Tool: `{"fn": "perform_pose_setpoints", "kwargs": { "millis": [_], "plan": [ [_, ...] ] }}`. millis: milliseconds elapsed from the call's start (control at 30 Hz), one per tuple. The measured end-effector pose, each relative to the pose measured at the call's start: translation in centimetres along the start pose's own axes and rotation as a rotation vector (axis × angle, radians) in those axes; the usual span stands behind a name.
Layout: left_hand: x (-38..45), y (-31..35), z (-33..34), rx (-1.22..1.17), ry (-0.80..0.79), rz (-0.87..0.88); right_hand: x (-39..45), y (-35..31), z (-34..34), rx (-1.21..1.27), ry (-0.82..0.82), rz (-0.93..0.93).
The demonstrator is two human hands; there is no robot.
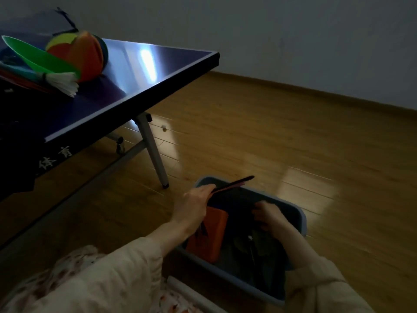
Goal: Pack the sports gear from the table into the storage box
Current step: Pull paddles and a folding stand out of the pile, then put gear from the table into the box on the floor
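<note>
Left hand (195, 201) holds paddle (234, 183) over storage box (301, 216) (right hand (267, 215) inside).

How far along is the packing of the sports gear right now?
Partly done. An orange pad already lies in the storage box. The left hand holds a thin paddle over the box; the right hand reaches inside. Left on the table: colourful ball, green disc, shuttlecock.
</note>
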State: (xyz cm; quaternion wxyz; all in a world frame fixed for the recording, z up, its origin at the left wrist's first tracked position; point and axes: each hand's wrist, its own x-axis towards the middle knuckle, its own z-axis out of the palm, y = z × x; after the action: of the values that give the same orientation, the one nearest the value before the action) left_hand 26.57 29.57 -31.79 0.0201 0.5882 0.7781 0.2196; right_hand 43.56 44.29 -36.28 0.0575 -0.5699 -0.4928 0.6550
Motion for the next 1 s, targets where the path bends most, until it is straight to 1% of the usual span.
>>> {"fn": "perform_pose_setpoints", "kwargs": {
  "millis": [67, 100, 133, 200, 267, 333, 400, 467, 567, 667, 700, 767, 900, 1000],
  "plan": [
    [-0.1, -0.5, 1.4, 0.032, -0.068, -0.012, 0.8, -0.8, 0.0, 0.298, -0.058, 0.042],
    [-0.3, -0.6, 2.1, 0.052, -0.11, 0.002, 1.2, -1.0, -0.1, 0.398, -0.098, 0.071],
    [-0.5, -0.6, 2.7, 0.075, -0.157, 0.025, 1.5, -1.2, 0.0, 0.427, -0.124, 0.096],
    [-0.9, -0.6, 3.7, 0.121, -0.263, 0.048, 1.5, -1.4, 0.6, 0.37, -0.149, 0.127],
    [-1.3, -0.8, 4.5, 0.118, -0.373, 0.003, 1.9, -1.1, 1.5, 0.261, -0.094, 0.11],
    [-1.7, -1.2, 4.9, 0.104, -0.525, -0.034, 2.8, -0.5, 2.1, 0.186, -0.036, 0.124],
    [-2.1, -1.9, 5.0, 0.175, -0.705, -0.026, 3.6, 0.2, 2.6, 0.156, -0.06, 0.121],
    [-2.4, -3.0, 4.6, 0.249, -0.8, -0.048, 4.3, 1.2, 3.1, 0.104, -0.076, 0.101],
    [-2.6, -4.7, 3.9, 0.339, -0.789, -0.068, 5.0, 2.9, 3.8, -0.068, -0.093, 0.104],
    [-2.5, -5.8, 3.5, 0.373, -0.766, -0.093, 5.4, 3.7, 4.6, -0.235, 0.021, 0.067],
    [-2.4, -5.9, 3.4, 0.37, -0.76, -0.101, 5.4, 3.4, 4.9, -0.234, 0.073, 0.05],
    [-2.1, -5.9, 3.3, 0.365, -0.738, -0.11, 5.3, 2.6, 5.1, -0.183, 0.105, 0.025],
    [-1.4, -4.9, 3.1, 0.332, -0.688, -0.121, 5.2, 1.1, 5.1, -0.13, 0.058, 0.003],
    [-1.1, -4.6, 2.9, 0.284, -0.62, -0.116, 4.9, 0.2, 5.7, -0.113, 0.038, -0.026]
  ]
}}
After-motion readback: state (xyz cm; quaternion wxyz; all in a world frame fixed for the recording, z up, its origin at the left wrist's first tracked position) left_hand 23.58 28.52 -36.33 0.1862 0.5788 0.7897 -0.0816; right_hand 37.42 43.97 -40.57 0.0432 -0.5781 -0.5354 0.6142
